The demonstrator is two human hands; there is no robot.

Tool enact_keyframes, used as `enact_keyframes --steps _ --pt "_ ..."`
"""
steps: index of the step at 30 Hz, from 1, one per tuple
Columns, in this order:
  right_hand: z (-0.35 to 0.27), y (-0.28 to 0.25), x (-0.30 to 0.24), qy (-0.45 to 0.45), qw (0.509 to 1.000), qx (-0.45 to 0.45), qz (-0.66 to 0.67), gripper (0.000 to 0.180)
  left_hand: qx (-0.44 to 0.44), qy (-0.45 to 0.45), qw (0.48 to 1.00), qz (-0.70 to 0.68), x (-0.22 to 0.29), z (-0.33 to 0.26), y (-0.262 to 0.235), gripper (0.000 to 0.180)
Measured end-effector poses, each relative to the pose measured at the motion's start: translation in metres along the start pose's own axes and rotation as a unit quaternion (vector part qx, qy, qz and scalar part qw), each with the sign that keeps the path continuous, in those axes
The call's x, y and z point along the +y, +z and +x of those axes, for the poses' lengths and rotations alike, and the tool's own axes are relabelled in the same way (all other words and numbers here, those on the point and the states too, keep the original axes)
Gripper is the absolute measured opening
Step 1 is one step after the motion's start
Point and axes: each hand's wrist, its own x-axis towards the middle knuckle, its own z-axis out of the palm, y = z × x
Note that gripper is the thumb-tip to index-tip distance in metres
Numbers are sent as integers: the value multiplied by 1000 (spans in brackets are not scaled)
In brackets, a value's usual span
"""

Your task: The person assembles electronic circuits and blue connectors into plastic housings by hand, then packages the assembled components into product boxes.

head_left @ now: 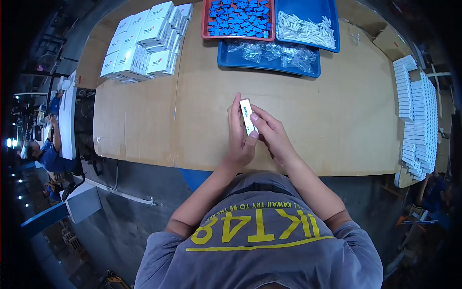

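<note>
1. From the head view, both hands meet over the middle of the surface (144, 125), which is covered in flat, smooth brown cardboard.
2. The left hand (239, 139) has its grip closed around a small white box (247, 117). The fingers stand up along the box's left side and the thumb presses on its low end.
3. The right hand (273, 132) has its grip on the same box, pinching it from the right with the fingertips.
4. The box is long, thin and hard-edged, with a little dark print on its face. It is held just above the surface, tilted a bit.
5. At the far edge sits a red tray (206, 24) full of small blue plastic bits.
6. Beside it, a blue tray (334, 29) holds short white sticks.
7. A second blue tray (222, 57) holds shiny, crinkly clear bags.
8. At the far left is a neat pile of square white cartons (144, 41).
9. Along the right edge lie rows of thin white boxes (416, 111), stacked like steps.
</note>
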Motion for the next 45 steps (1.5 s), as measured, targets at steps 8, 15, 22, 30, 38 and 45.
enact_keyframes --steps 8,15,22,30,38,45 --pt "-2 15 11 -69 996 -6 61 50 54 77 990 104 -6 4 0 86" --pt "-9 15 20 -153 986 -16 -64 49 90 75 992 53 -5 3 2 77" --pt "-5 13 20 -191 977 2 -96 45 104 -6 993 -49 6 3 7 77" --pt "12 -9 14 -43 993 -11 -111 45 40 35 995 81 -9 -2 2 97" --pt "-3 -32 2 -324 828 -10 -457 77 25 -300 930 -213 -1 -1 -10 79" --pt "13 -48 10 -451 748 -95 -477 87 -26 -446 848 -286 27 1 4 70"
